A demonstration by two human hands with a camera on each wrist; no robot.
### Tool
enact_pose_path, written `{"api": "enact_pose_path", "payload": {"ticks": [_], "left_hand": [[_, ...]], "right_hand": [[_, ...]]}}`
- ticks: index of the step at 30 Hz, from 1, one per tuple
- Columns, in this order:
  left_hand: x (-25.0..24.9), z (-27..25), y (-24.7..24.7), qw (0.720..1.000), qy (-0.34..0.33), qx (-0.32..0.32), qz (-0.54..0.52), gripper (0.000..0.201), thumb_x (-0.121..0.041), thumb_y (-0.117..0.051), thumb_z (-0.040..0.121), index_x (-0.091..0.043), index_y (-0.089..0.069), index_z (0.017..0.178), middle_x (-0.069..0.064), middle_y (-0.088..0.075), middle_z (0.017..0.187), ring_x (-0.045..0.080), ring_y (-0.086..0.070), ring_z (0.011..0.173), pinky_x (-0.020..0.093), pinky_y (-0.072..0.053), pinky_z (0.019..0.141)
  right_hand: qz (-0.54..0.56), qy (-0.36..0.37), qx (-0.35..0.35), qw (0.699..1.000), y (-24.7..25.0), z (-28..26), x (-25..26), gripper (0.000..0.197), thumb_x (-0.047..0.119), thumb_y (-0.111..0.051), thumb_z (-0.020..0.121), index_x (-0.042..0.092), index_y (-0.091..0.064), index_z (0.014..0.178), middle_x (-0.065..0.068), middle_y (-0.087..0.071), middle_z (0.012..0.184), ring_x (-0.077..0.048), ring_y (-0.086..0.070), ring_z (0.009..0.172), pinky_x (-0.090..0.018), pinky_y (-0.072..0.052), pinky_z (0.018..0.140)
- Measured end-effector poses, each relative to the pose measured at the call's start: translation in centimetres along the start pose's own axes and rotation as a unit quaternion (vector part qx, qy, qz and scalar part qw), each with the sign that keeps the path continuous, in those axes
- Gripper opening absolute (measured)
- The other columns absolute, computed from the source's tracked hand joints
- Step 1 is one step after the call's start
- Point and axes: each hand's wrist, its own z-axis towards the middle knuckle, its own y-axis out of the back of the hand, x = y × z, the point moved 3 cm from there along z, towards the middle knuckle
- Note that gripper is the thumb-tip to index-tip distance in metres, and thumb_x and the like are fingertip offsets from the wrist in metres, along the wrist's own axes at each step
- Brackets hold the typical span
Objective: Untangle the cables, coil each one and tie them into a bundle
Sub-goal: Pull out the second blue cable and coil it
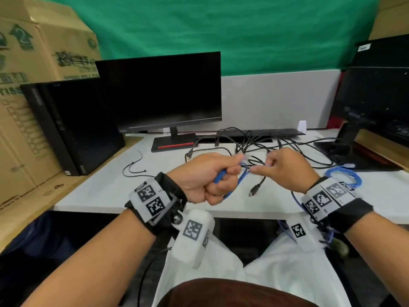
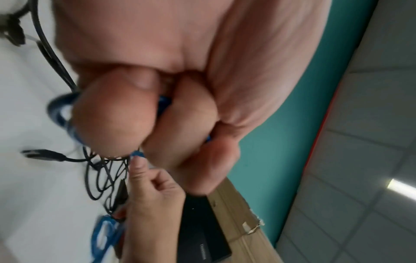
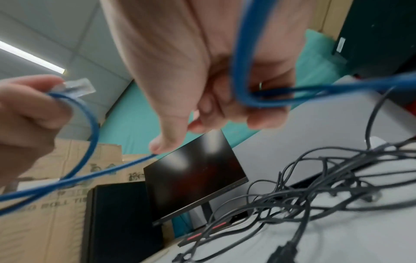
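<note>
A blue network cable (image 1: 243, 171) stretches between both hands above the white table (image 1: 93, 191). My left hand (image 1: 228, 173) is a fist gripping this cable, its clear plug (image 3: 77, 87) sticking out past the thumb. The right hand (image 1: 259, 169) pinches the same cable just right of the left hand, and a loop of it (image 3: 244, 71) hangs around the curled fingers. Behind the hands lies a tangle of black cables (image 1: 254, 147), with a loose black plug end (image 1: 254, 191) below them. A coiled blue cable (image 1: 344, 177) rests on the table at the right.
A black monitor (image 1: 163, 91) and a black computer tower (image 1: 73, 127) stand at the back left, with cardboard boxes (image 1: 33, 63) beyond. A second monitor's stand (image 1: 352, 138) is at the right. Thin black ties (image 1: 132, 167) lie left of the hands.
</note>
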Motion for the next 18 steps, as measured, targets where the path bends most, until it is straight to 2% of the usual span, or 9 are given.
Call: {"api": "enact_pose_path", "payload": {"ticks": [3, 5, 7, 9, 11, 12, 14, 16, 18], "left_hand": [[1.4, 0.8, 0.2, 0.984, 0.043, -0.053, 0.164, 0.044, -0.046, -0.043, 0.104, -0.018, -0.039, 0.070, 0.013, -0.074, 0.075, 0.011, -0.013, 0.037, 0.016, -0.019, 0.040], [2.4, 1.6, 0.6, 0.972, 0.042, -0.119, 0.197, 0.043, -0.044, -0.041, 0.105, -0.013, -0.042, 0.075, 0.014, -0.076, 0.098, 0.012, -0.014, 0.038, 0.019, -0.024, 0.039], [3.2, 2.3, 1.3, 0.973, 0.032, -0.186, 0.134, 0.034, -0.037, -0.043, 0.105, -0.011, -0.054, 0.086, 0.010, -0.073, 0.112, 0.012, -0.015, 0.039, 0.020, -0.029, 0.038], [3.4, 2.7, 1.9, 0.975, 0.020, -0.222, 0.025, 0.021, -0.026, -0.045, 0.103, -0.014, -0.061, 0.110, 0.006, -0.071, 0.119, 0.012, -0.017, 0.039, 0.021, -0.030, 0.040], [3.4, 2.9, 2.7, 0.969, -0.005, -0.235, -0.073, 0.027, -0.033, -0.043, 0.105, -0.014, -0.062, 0.103, 0.004, -0.073, 0.116, 0.010, -0.019, 0.037, 0.022, -0.031, 0.041], [3.2, 2.8, 3.0, 0.966, -0.020, -0.236, -0.108, 0.037, -0.040, -0.040, 0.106, -0.013, -0.062, 0.095, 0.003, -0.074, 0.112, 0.009, -0.021, 0.036, 0.022, -0.032, 0.041], [2.9, 2.6, 3.4, 0.961, -0.047, -0.225, -0.156, 0.047, -0.048, -0.035, 0.105, -0.011, -0.064, 0.097, 0.001, -0.074, 0.106, 0.009, -0.023, 0.036, 0.022, -0.033, 0.040], [2.5, 2.4, 3.1, 0.962, -0.064, -0.207, -0.164, 0.053, -0.053, -0.036, 0.103, -0.008, -0.064, 0.106, 0.002, -0.074, 0.109, 0.012, -0.029, 0.043, 0.021, -0.033, 0.038], [1.9, 2.4, 2.6, 0.967, -0.075, -0.199, -0.142, 0.054, -0.056, -0.041, 0.100, -0.007, -0.063, 0.107, 0.003, -0.076, 0.103, 0.014, -0.030, 0.047, 0.019, -0.026, 0.037]], "right_hand": [[0.031, -0.049, -0.059, 0.997, 0.8, 0.0, -0.2, 0.055, 0.056, -0.073, 0.080, 0.013, -0.047, 0.056, 0.002, -0.046, 0.048, -0.014, -0.043, 0.048, -0.028, -0.035, 0.050], [0.172, -0.060, -0.061, 0.981, 1.0, 0.0, 0.5, 0.048, 0.042, -0.067, 0.091, 0.009, -0.047, 0.061, 0.001, -0.041, 0.050, -0.012, -0.039, 0.045, -0.026, -0.039, 0.048], [0.345, -0.077, -0.011, 0.935, 1.1, -0.2, 1.8, 0.035, 0.026, -0.057, 0.099, 0.007, -0.053, 0.070, 0.002, -0.037, 0.055, -0.010, -0.036, 0.045, -0.027, -0.044, 0.047], [0.465, -0.051, 0.076, 0.881, 0.8, -0.9, 3.7, 0.021, 0.010, -0.048, 0.102, 0.007, -0.062, 0.086, 0.002, -0.043, 0.059, -0.010, -0.035, 0.047, -0.027, -0.046, 0.053], [0.494, 0.020, 0.151, 0.856, 0.6, -2.0, 5.4, 0.022, 0.003, -0.048, 0.099, 0.011, -0.068, 0.101, 0.000, -0.054, 0.067, -0.011, -0.038, 0.051, -0.026, -0.048, 0.057], [0.476, 0.057, 0.175, 0.860, 0.3, -2.6, 6.1, 0.025, 0.004, -0.050, 0.098, 0.016, -0.071, 0.105, -0.001, -0.057, 0.071, -0.012, -0.040, 0.052, -0.025, -0.048, 0.057], [0.394, 0.113, 0.186, 0.893, -0.5, -3.6, 6.9, 0.033, 0.005, -0.054, 0.098, 0.029, -0.074, 0.108, 0.001, -0.061, 0.072, -0.013, -0.044, 0.051, -0.027, -0.049, 0.053], [0.333, 0.127, 0.169, 0.919, -1.3, -4.2, 7.2, 0.032, 0.005, -0.058, 0.097, 0.030, -0.073, 0.109, 0.004, -0.063, 0.068, -0.014, -0.046, 0.049, -0.032, -0.049, 0.048], [0.339, 0.115, 0.155, 0.921, -1.8, -4.5, 7.0, 0.025, 0.009, -0.063, 0.095, 0.031, -0.074, 0.102, 0.002, -0.065, 0.067, -0.013, -0.047, 0.045, -0.033, -0.048, 0.046]]}}
